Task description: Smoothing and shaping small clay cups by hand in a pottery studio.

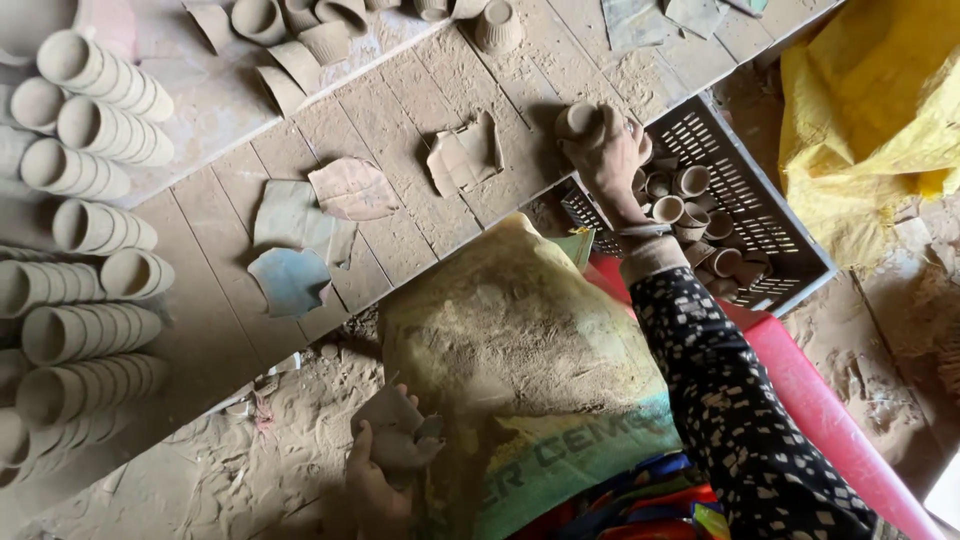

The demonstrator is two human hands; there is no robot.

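Head view: right hand (610, 160) fingers closed around clay cup (577, 120), left hand (375, 485) gripping flat shard (392, 428).

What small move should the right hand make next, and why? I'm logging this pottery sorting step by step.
Probably set the clay cup down on the wooden boards. The right hand holds it over their edge, just above the plastic crate of loose cups, and nested cup rows already lie at the left.

Lying open between stacked cups (90, 230) and crate (745, 215): bare planks (400, 110), shards (352, 188) cluttering the middle, sack (520, 340) crowding below.
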